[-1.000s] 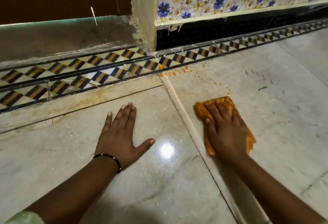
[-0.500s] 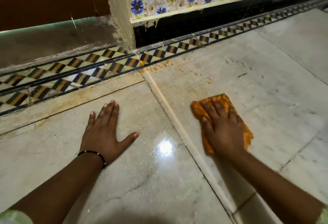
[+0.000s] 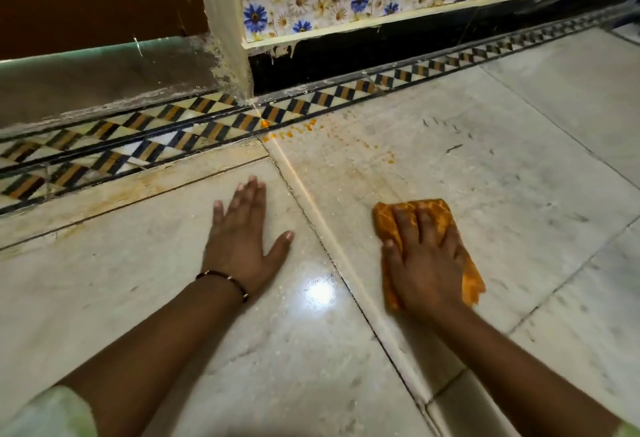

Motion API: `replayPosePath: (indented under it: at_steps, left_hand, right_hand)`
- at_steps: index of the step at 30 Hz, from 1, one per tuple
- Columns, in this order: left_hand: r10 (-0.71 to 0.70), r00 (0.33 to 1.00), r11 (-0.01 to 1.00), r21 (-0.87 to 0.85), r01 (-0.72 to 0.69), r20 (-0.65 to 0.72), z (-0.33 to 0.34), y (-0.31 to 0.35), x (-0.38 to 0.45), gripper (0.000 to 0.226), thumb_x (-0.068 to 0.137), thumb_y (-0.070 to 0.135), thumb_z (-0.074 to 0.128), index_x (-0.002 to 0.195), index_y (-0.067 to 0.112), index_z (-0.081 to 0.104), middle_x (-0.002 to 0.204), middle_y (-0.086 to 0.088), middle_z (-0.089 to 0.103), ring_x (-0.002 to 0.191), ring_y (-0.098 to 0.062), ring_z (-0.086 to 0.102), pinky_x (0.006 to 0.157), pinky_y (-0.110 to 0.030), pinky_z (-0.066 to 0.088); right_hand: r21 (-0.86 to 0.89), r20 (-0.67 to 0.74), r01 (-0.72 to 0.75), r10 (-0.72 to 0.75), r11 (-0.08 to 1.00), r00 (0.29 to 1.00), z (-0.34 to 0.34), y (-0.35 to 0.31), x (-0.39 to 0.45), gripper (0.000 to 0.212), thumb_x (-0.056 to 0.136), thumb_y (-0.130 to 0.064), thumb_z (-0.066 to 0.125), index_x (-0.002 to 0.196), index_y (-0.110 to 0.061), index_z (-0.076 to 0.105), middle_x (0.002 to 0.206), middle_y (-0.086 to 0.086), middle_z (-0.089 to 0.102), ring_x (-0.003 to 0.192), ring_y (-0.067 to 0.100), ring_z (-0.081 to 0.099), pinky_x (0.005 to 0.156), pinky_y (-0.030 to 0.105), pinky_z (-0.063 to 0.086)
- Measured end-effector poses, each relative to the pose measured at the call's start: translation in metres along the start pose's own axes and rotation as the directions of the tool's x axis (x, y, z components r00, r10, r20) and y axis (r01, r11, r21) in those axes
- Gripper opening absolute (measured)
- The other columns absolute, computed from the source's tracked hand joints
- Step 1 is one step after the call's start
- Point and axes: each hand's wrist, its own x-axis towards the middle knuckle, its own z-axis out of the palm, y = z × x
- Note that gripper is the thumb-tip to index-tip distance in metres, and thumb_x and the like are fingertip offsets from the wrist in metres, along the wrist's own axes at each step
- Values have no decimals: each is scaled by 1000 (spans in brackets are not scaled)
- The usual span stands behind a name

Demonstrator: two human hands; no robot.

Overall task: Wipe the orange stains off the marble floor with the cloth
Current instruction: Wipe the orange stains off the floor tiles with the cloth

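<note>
Folded orange cloth (image 3: 431, 225) lies flat; orange stains (image 3: 291, 131) speckle marble floor (image 3: 519, 176).

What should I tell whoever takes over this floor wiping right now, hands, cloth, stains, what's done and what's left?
Left hand: flat on the marble floor, fingers straight, holding nothing.
Right hand: pressing the orange cloth flat on the slab right of the floor joint, fingers spread over it.
Stains: orange spots lie along the patterned border, ahead of the cloth and apart from it; one more spot sits nearer the cloth, with faint yellowish smears around it.
Done: cannot tell from this view.
Left: push the cloth forward to the border and wipe those spots.
</note>
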Motion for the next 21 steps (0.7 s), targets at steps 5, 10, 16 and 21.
replayPosePath:
  at_steps: [5,10,16,21]
  left_hand:
    - [56,993,988,140,-71,104,24,16,24,89,79,69,0,149,15,-11,158,-2,-13,144,-14,-11,114,-39,-14]
    - [76,993,989,117,-86,88,27,12,23,86,82,67,1,150,14,-6,158,-2,-11,143,-12,-11,116,-40,-10]
    - [62,996,986,152,-70,59,31,14,22,82,90,66,9,150,9,14,158,-6,8,145,-17,7,114,-44,5]
    - [72,995,980,178,-85,74,31,14,23,81,91,64,15,148,7,21,156,-8,16,144,-19,15,113,-45,10]
  right_hand:
    - [-47,54,305,-302,951,952,6,-42,-11,60,89,-55,10,147,-44,6,160,-5,6,142,39,5,111,58,7]
    - [-39,0,313,-313,949,950,-5,-20,68,57,88,-59,16,144,-50,16,158,-12,15,141,34,12,109,54,14]
    - [115,-65,-120,128,986,990,-11,1,110,51,93,-57,27,143,-49,19,158,-8,15,141,37,9,108,67,10]
    - [78,8,73,-74,994,997,-12,-70,157,54,95,-54,27,147,-46,11,160,-6,6,143,40,-3,110,66,-1]
